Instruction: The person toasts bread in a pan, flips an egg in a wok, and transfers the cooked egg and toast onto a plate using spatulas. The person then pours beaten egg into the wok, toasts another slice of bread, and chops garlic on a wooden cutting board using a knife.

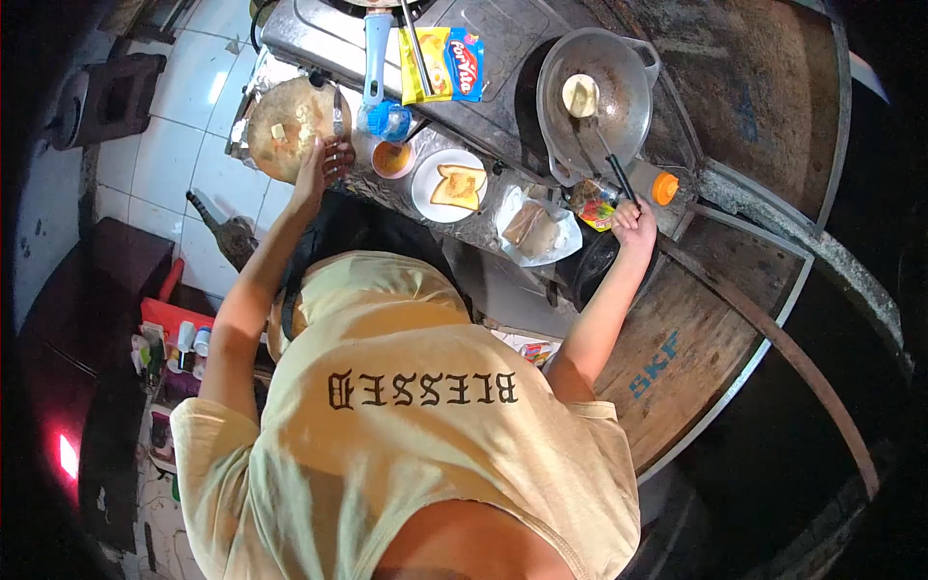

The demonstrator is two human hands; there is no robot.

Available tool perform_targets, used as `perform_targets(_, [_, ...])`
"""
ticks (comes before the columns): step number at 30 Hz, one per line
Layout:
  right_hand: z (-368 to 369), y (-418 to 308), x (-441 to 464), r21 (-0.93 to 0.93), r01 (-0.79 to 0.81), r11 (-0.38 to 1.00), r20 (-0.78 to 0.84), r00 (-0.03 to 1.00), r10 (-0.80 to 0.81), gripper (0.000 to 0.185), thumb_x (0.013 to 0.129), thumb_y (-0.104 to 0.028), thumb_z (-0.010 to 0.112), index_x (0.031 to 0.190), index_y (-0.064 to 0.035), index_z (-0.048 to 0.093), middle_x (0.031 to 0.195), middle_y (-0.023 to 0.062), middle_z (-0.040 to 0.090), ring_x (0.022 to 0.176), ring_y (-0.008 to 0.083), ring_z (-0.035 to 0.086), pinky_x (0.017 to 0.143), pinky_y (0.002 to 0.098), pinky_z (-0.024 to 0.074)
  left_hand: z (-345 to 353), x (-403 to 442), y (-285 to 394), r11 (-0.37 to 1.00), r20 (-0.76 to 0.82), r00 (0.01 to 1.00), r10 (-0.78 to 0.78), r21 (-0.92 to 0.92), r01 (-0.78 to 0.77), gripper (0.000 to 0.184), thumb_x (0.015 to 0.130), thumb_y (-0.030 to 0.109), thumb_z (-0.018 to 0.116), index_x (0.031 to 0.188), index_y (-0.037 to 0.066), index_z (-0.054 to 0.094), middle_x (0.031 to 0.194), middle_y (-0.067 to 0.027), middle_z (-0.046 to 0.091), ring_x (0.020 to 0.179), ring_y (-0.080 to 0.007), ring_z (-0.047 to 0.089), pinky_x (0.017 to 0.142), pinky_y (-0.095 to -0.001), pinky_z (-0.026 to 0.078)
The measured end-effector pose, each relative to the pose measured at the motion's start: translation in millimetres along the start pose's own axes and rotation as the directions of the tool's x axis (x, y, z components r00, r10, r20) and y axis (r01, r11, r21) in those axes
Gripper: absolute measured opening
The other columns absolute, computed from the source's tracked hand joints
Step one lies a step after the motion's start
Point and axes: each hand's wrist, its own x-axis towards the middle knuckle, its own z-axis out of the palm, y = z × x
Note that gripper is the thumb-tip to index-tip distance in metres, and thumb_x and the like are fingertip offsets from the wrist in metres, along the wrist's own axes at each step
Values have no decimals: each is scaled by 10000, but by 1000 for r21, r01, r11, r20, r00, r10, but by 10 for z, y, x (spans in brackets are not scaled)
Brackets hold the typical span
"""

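My right hand [633, 227] is closed around the black handle of a spatula [622, 179], whose thin end reaches into a metal wok [619, 87]. A pale yellow round piece [581, 96] lies in the wok near the spatula's tip. At the lower right edge of a round board [280, 145], my left hand [333, 159] has its fingers somewhat apart. Just above these fingers a knife blade [337, 111] lies on the board, and its handle cannot be made out. A small yellowish cube [278, 131] sits on the same board.
Between my hands are an orange cup [392, 159], a white plate [422, 193] with toasted bread and an open white wrapper [570, 237]. A yellow and blue packet [440, 66] and blue-handled pan [377, 58] are further back. An orange-capped bottle [664, 188] stands near my right hand.
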Motion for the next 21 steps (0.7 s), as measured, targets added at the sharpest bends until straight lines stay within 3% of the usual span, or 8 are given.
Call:
perform_targets(2, [205, 73, 3, -344, 300, 890, 34, 951, -307, 241, 892, -195, 378, 876, -3, 522, 478, -18, 320, 332, 88, 263, 348, 225, 235, 70, -43, 78, 998, -9, 998, -57, 10, 57, 444, 938, 439, 296, 1148, 83, 458, 1021, -48, 582, 916, -147, 548, 810, -322, 431])
perform_targets(3, [236, 62, 107, -499, 411, 763, -25, 874, -486, 246, 885, -219, 400, 961, -57, 569, 475, -30, 321, 332, 82, 275, 332, 229, 220, 53, -38, 58, 998, -11, 999, -51, 22, 51, 444, 941, 437, 282, 1144, 86, 462, 1021, -44, 586, 922, -143, 556, 810, -326, 428])
perform_targets(4, [278, 54, 192, -480, 422, 769, -24, 870, -493, 246, 885, -219, 400, 961, -57, 569, 475, -30, 321, 332, 82, 275, 332, 229, 220, 73, -60, 74, 998, 1, 999, -44, 40, 44, 444, 941, 437, 282, 1144, 86, 462, 1021, -44, 586, 922, -143, 556, 810, -326, 428])
perform_targets(6, [368, 33, 335, -658, 485, 576, -22, 752, -658, 248, 864, -208, 435, 986, -42, 573, 488, -15, 356, 348, 88, 298, 337, 225, 231, 108, -76, 115, 997, -3, 999, -44, 57, 44, 447, 942, 438, 275, 1136, 84, 465, 1036, -43, 585, 931, -142, 565, 815, -331, 429])
perform_targets(10, [445, 99, 502, -657, 495, 569, -33, 735, -678, 225, 849, -176, 451, 975, -37, 577, 495, 9, 394, 352, 98, 330, 324, 224, 234, 201, -125, 215, 987, -37, 998, -58, 148, 63, 479, 942, 440, 269, 1184, 67, 448, 1064, -59, 576, 934, -145, 569, 815, -307, 441])
perform_targets(14, [450, 233, 521, -626, 486, 610, -77, 740, -668, 207, 844, -148, 473, 971, -40, 596, 487, 19, 407, 347, 100, 368, 295, 225, 234, 163, -102, 182, 991, -26, 998, -60, 116, 62, 482, 945, 426, 276, 1198, 51, 442, 1068, -73, 568, 928, -159, 559, 807, -299, 450])
perform_targets(17, [456, 313, 423, -739, 437, 513, -111, 672, -732, 208, 841, -144, 480, 878, -35, 654, 488, 10, 433, 354, 99, 394, 325, 223, 291, 154, -93, 164, 989, -20, 998, -66, 133, 68, 485, 944, 429, 277, 1196, 48, 441, 1072, -77, 564, 927, -162, 556, 808, -301, 448])
perform_targets(21, [268, 293, 400, -806, 432, 405, -65, 615, -786, 216, 837, -142, 488, 873, -22, 664, 491, 6, 455, 357, 103, 402, 336, 235, 296, 146, -91, 139, 978, 10, 996, -89, 190, 85, 480, 938, 455, 256, 1200, 94, 432, 1108, -60, 542, 973, -170, 534, 853, -324, 434])
